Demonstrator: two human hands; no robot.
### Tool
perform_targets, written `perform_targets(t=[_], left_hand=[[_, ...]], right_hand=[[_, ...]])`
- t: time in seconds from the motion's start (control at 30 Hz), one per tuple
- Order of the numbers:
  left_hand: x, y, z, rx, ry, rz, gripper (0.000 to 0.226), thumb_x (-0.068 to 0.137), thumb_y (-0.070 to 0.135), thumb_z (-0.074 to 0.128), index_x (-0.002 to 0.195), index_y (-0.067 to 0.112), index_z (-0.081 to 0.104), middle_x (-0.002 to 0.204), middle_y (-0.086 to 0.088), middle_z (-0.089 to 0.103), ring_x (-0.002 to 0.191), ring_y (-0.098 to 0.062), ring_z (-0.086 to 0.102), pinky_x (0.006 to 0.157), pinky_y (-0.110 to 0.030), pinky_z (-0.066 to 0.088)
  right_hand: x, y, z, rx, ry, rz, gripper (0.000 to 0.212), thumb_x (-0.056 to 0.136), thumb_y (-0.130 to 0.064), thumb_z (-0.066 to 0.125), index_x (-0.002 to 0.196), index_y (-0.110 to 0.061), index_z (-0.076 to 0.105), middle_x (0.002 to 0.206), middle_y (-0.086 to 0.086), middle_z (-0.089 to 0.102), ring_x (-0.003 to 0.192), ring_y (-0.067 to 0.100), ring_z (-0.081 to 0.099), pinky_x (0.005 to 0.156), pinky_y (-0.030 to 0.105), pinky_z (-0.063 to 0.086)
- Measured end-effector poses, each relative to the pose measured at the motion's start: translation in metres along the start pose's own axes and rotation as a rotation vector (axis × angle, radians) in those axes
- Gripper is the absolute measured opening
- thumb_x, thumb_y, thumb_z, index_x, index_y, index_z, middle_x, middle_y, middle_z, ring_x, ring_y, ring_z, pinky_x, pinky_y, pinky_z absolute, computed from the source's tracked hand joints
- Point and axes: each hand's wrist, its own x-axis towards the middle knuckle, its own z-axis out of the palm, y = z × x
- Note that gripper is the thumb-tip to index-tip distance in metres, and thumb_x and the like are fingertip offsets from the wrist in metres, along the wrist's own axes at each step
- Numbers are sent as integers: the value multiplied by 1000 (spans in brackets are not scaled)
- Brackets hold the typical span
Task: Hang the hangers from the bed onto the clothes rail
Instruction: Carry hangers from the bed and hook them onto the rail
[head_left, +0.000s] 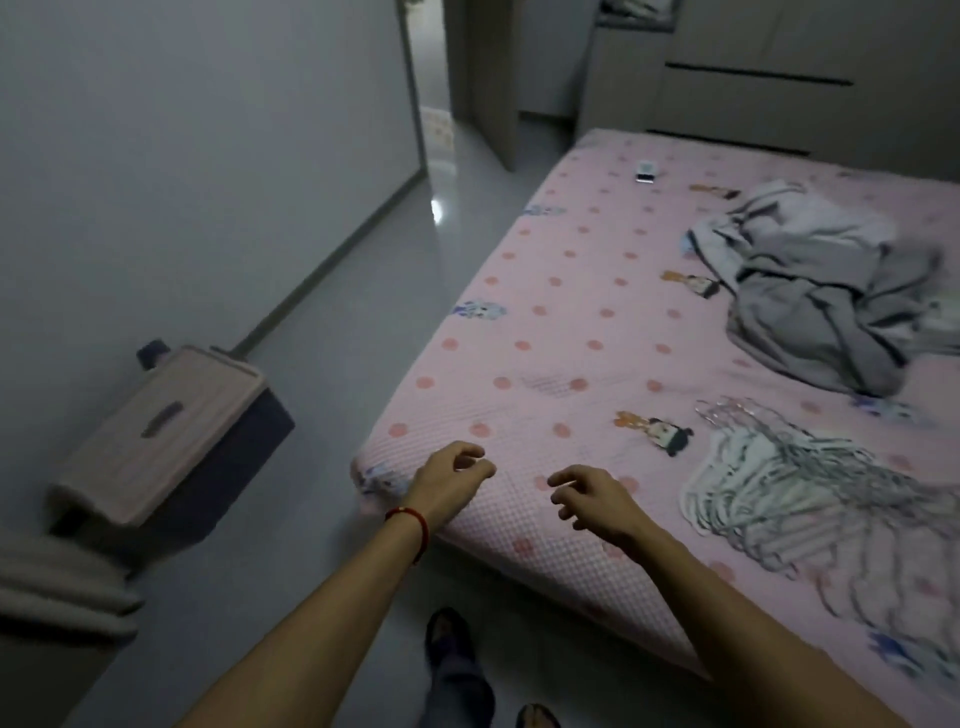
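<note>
Our left hand (452, 480), right hand (592, 496): fingers loosely curled, holding nothing. Hangers (789, 499) heaped right of fingers on bed (545, 338); light, stiff, tangle-prone; we'd grab by hooks.

I see a pink sheet (597, 364) with darker pink dots and small cartoon figures. The hangers (789, 499) look white and grey; the crumpled blanket (810, 291) is grey.

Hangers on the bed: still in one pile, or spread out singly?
One pile. The hangers lie overlapped in a fanned heap on the pink bed, with neither the left hand nor the right hand touching them.
</note>
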Motion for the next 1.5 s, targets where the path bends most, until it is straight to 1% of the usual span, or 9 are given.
perform_targets(t=[0.2, 0.4, 0.5, 0.67, 0.73, 0.87, 1.07, 1.2, 1.5], left_hand=[[91, 50, 67, 176, -350, 96, 38, 95, 35, 62, 132, 24, 59, 135, 0, 58, 112, -16, 55, 96, -32, 44], [138, 71, 129, 258, -517, 37, 41, 97, 34, 61, 136, 24, 57, 142, 1, 55, 129, -22, 51, 111, -44, 41], [157, 70, 162, 237, -521, -19, 38, 97, 32, 61, 135, 24, 59, 141, 1, 56, 126, -20, 52, 111, -44, 41], [198, 66, 213, 195, -459, -69, 38, 100, 30, 58, 137, 24, 58, 142, 5, 54, 120, -13, 50, 110, -40, 40], [211, 62, 223, 186, -443, -74, 37, 99, 29, 59, 136, 25, 60, 140, 6, 56, 119, -11, 51, 107, -36, 41], [228, 41, 235, 198, -396, -137, 34, 98, 27, 60, 132, 27, 62, 134, 7, 59, 124, -12, 54, 108, -37, 43], [222, 11, 232, 232, -325, -270, 29, 97, 22, 62, 125, 25, 62, 103, 8, 66, 96, -6, 60, 79, -21, 45], [222, 7, 223, 246, -268, -320, 28, 96, 22, 61, 123, 27, 63, 107, 8, 64, 108, -17, 59, 99, -36, 48], [219, 24, 183, 224, -133, -317, 27, 95, 20, 60, 121, 24, 64, 108, 1, 66, 96, -17, 63, 95, -41, 54]], right_hand=[[10, 76, -57, 166, 255, 349, 23, 99, -15, 53, 116, -9, 68, 105, 12, 70, 90, 27, 69, 78, 41, 59], [35, 143, -72, 228, 322, 548, 35, 101, -20, 54, 132, -6, 63, 113, 9, 67, 104, 27, 62, 94, 44, 51], [66, 174, -87, 262, 288, 580, 48, 104, -23, 52, 149, -8, 47, 153, 11, 48, 138, 30, 47, 113, 44, 40], [142, 233, -120, 215, 217, 552, 57, 105, -24, 52, 157, -8, 33, 163, 15, 33, 147, 34, 38, 116, 44, 36], [168, 249, -129, 199, 203, 562, 56, 105, -25, 51, 155, -4, 36, 160, 17, 37, 144, 35, 41, 112, 43, 38], [217, 271, -124, 115, 209, 653, 31, 98, -24, 55, 116, 1, 52, 116, 20, 54, 107, 34, 57, 76, 34, 43], [256, 256, -107, 191, 412, 847, 65, 93, -21, 66, 141, 4, 32, 141, 32, 38, 120, 48, 56, 92, 44, 52], [258, 257, -106, 242, 470, 875, 62, 93, -13, 66, 141, 3, 30, 142, 30, 42, 122, 48, 57, 95, 48, 52], [229, 163, -45, 202, 6, 521, 62, 91, -29, 70, 134, 3, 39, 122, 21, 64, 109, 36, 67, 85, 39, 58]])
